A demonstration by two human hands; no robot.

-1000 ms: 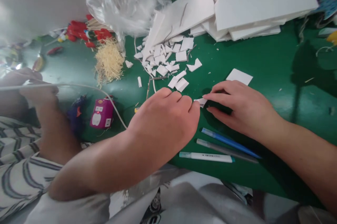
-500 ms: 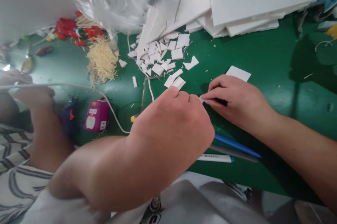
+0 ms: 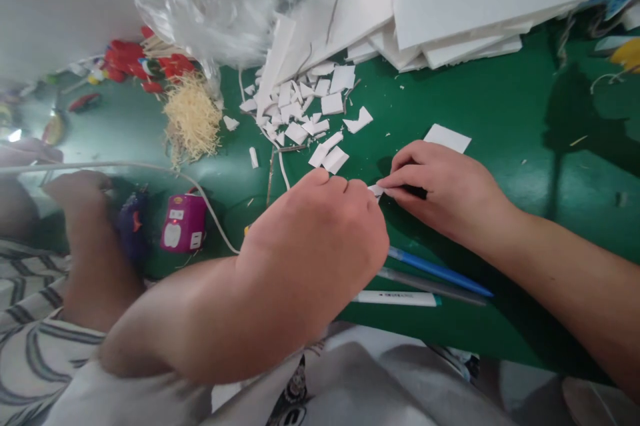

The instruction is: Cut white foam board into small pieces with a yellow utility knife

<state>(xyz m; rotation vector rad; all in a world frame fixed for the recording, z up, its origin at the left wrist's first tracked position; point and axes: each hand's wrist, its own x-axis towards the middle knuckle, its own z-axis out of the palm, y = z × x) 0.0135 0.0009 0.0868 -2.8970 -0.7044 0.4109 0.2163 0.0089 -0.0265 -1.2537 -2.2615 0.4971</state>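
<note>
White and small, the piece [image 3: 375,191] is over the green table [image 3: 500,99], between the right hand [image 3: 445,186] and the left hand [image 3: 317,233]. The right pinches one end; the left is curled, fingertips hidden, so its hold cannot be told. Scraps [image 3: 331,104] lie beyond the hands; a marker [image 3: 400,298] lies on the near side.

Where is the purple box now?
In the head view, the purple box sits at left on the green table, beside the white cord, left of the wearer's left hand.

Chip [image 3: 376,191] behind pens [image 3: 435,269], poss. on tbl [image 3: 450,93], scraps [image 3: 291,112] behind-L.
</note>
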